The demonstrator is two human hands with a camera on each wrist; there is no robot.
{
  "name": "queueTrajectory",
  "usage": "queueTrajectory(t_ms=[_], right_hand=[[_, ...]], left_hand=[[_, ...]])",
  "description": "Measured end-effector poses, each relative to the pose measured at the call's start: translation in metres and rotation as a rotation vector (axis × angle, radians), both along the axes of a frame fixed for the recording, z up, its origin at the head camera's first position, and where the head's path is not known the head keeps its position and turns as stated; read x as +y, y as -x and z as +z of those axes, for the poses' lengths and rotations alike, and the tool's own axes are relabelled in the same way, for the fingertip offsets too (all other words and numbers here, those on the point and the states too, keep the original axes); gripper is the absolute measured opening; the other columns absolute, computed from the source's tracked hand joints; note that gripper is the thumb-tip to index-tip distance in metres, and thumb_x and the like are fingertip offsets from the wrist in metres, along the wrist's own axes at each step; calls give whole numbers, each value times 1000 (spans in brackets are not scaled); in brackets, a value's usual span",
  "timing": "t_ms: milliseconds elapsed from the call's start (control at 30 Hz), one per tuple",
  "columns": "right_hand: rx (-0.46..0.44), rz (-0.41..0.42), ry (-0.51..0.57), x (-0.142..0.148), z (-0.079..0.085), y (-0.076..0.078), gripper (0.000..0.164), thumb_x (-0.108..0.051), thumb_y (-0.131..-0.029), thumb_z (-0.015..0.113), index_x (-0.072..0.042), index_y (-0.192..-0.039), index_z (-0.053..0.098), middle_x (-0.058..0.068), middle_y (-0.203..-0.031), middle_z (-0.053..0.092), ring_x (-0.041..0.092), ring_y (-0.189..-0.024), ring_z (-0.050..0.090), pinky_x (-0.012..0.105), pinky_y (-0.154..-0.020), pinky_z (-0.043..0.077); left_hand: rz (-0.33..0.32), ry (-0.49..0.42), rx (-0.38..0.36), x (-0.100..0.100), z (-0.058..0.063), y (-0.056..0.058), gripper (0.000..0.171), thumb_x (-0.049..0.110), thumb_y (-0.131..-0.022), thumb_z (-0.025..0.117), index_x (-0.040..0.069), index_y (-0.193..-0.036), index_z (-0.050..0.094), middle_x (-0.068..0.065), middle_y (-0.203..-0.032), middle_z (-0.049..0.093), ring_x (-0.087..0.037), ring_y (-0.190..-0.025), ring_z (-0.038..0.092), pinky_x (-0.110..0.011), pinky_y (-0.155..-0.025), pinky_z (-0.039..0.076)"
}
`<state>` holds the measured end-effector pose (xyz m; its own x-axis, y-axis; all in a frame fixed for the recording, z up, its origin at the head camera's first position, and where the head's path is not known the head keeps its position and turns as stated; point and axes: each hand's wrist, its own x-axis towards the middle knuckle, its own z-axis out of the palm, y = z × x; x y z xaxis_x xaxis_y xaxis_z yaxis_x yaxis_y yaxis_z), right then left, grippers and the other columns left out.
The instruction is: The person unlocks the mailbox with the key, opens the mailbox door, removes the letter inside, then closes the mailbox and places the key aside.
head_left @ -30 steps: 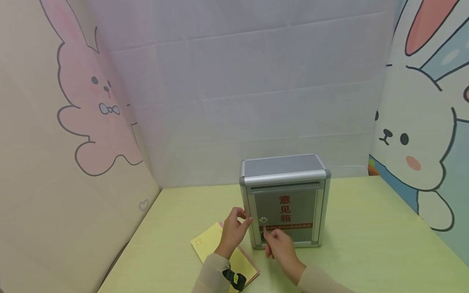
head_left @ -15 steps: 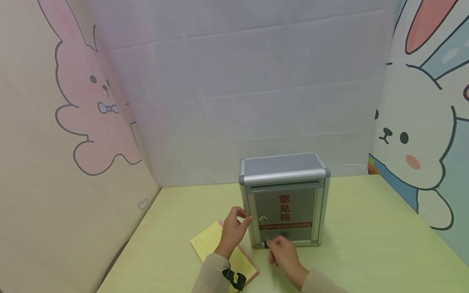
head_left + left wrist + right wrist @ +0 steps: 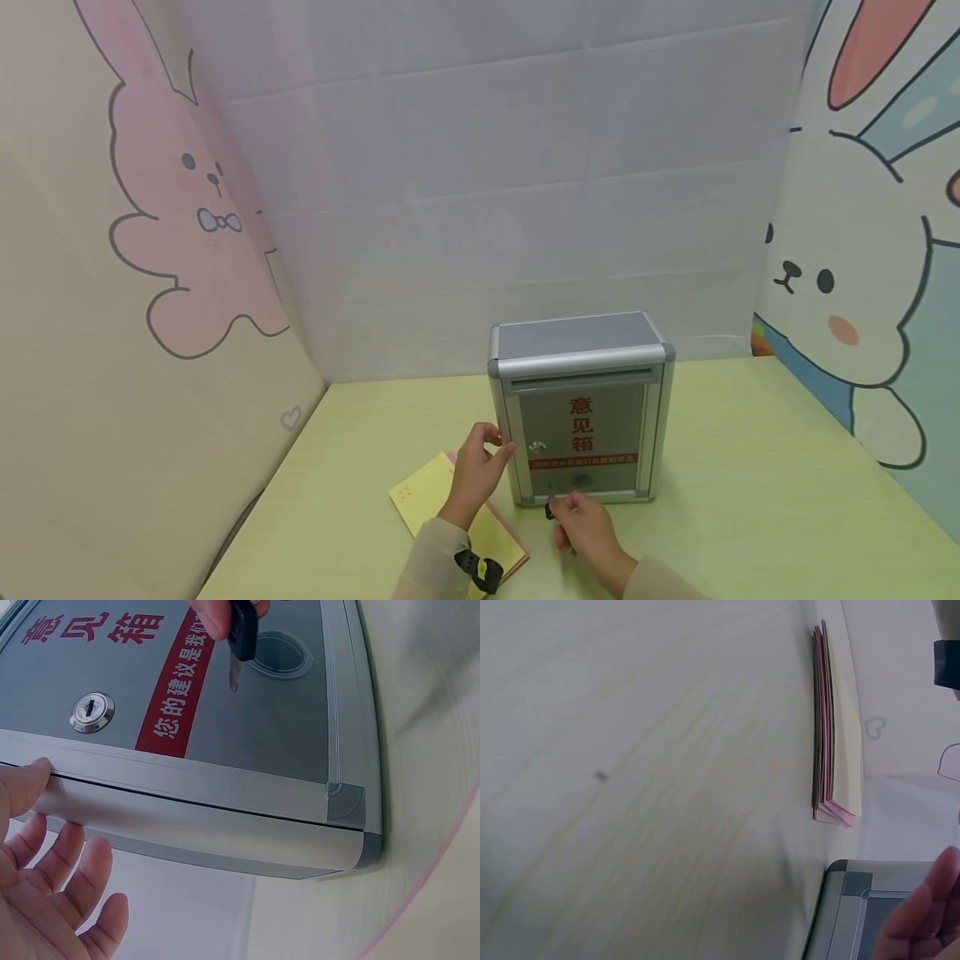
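A silver-grey metal suggestion box (image 3: 585,479) with red lettering stands upright on the table. My left hand (image 3: 476,471) holds its left edge: in the left wrist view the thumb lies on the front frame and the curved fingertips touch the side. My right hand (image 3: 592,529) pinches a key (image 3: 244,634) by its black head, low before the box's front, the blade apart from the lock. That round lock (image 3: 91,712) shows an upright slot with nothing in it. The right wrist view catches only part of the right hand's fingers (image 3: 907,919).
A stack of folded yellow and pink paper (image 3: 420,492) lies under and beside the left forearm, left of the box. The pale yellow-green table (image 3: 750,483) meets a white cloth backdrop (image 3: 450,208) behind, with rabbit-printed walls either side. A black strap (image 3: 480,571) circles the left wrist.
The key has come down and away from the lock with my right hand, which has drawn slightly down and right. My left hand has stayed at the box's edge.
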<state>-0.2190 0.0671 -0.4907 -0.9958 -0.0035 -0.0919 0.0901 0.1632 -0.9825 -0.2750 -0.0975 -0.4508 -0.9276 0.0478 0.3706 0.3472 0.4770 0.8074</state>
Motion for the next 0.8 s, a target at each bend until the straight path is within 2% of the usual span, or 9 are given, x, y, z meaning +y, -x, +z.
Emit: queueTrajectory(t_ms=[300, 533, 800], right_hand=[[-2, 33, -38, 4, -9, 0, 21, -13, -91, 54, -6, -72, 50, -3, -48, 51, 10, -44, 48, 24, -45, 36], [17, 47, -69, 8, -13, 0, 22, -11, -91, 56, -6, -70, 48, -2, -48, 50, 10, -44, 48, 26, -47, 40], [60, 159, -275, 16, -20, 2, 26, -17, -91, 59, -6, -68, 53, -4, -47, 49, 10, -43, 42, 26, -47, 35]], left_hand=[[2, 3, -21, 0, 2, 0, 19, 12, -89, 67, 3, -96, 51, -8, -91, 59, -10, -62, 45, -26, -57, 41], [2, 6, -30, 0, 3, -1, 20, 12, -89, 67, 3, -96, 51, -8, -90, 59, -11, -62, 44, -26, -57, 41], [7, 9, -38, 0, 3, -1, 19, 11, -89, 67, 3, -96, 51, -8, -91, 59, -10, -61, 44, -26, -57, 41]])
